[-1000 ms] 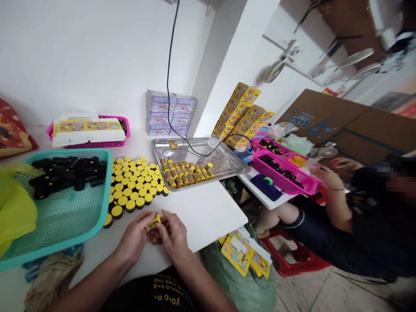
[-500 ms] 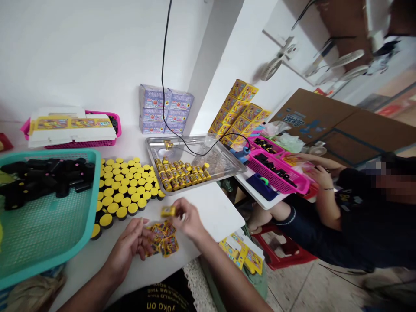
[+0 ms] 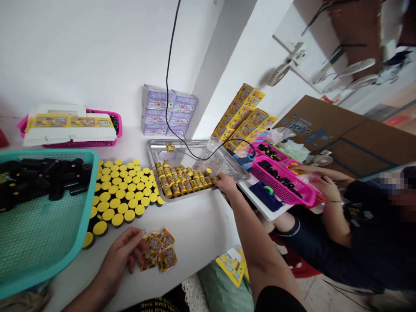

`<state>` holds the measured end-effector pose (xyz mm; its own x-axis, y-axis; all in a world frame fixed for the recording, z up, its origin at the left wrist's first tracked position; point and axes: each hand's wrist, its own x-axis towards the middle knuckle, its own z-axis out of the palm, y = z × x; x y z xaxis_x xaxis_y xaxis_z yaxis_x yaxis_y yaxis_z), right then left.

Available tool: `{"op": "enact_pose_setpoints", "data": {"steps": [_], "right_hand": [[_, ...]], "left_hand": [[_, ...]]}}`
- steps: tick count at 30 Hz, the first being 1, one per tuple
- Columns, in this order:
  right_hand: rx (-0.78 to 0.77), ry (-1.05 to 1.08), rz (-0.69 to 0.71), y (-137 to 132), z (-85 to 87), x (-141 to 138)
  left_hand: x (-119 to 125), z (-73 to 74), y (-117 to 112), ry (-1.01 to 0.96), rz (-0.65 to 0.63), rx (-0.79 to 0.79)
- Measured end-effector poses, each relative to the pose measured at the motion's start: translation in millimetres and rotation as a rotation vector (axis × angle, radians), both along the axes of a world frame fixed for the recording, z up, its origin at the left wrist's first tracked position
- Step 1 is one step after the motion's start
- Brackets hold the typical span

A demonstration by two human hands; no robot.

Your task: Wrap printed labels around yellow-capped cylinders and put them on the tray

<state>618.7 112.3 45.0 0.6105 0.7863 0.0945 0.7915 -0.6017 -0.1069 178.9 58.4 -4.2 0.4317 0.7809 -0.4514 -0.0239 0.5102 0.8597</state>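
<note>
My right hand (image 3: 225,184) reaches over the near right corner of the metal tray (image 3: 246,176), its fingers closed on a small yellow-labelled canister (image 3: 216,178) at the end of the rows. Several like canisters (image 3: 188,186) lie side by side in the tray. My left hand (image 3: 125,249) hovers by a small pile of yellow printed labels (image 3: 167,258) on the white table (image 3: 201,229). Its thumb and forefinger are pinched together; what lies between them is too small to name. Black canisters with yellow lids (image 3: 115,203) stand in rows left of the tray.
At the left is a teal basket (image 3: 48,242) of black pieces. A pink basket (image 3: 78,144) carries flat printed card. Purple boxes (image 3: 169,110) and yellow boxes (image 3: 240,115) are stacked behind. A black cable (image 3: 168,65) hangs over the tray. A co-worker (image 3: 344,212) sits right, beside pink baskets (image 3: 282,184).
My right hand has carried the yellow canister from above the labels to the tray's right end. My left hand has shifted slightly left and down, and its fingertips have come together.
</note>
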Motion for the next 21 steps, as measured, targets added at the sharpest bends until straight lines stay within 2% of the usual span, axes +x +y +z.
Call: {"op": "enact_pose_setpoints", "data": {"steps": [3,6,11,14,18,21], "right_hand": [[-0.095,0.075,0.08,1.3,4.8,7.3],[-0.139,0.076,0.08,8.3,8.4,12.2],[-0.082,-0.02,-0.012,18.9,1.6,11.0],[-0.105,-0.011,-0.005,16.2,-2.7,11.0],[-0.132,0.002,0.002,14.8,0.0,14.0],[-0.086,-0.016,-0.011,28.7,1.9,12.9]], "left_hand": [[0.7,-0.6,0.9,0.022,-0.004,-0.007],[0.8,-2.2,2.6,0.02,-0.018,-0.024],[0.5,-2.7,3.4,0.008,-0.031,-0.043],[0.4,-1.7,1.8,0.009,-0.028,-0.048],[1.1,-1.1,0.6,0.004,-0.034,-0.047],[2.5,-1.6,2.1,0.002,-0.043,-0.051]]}}
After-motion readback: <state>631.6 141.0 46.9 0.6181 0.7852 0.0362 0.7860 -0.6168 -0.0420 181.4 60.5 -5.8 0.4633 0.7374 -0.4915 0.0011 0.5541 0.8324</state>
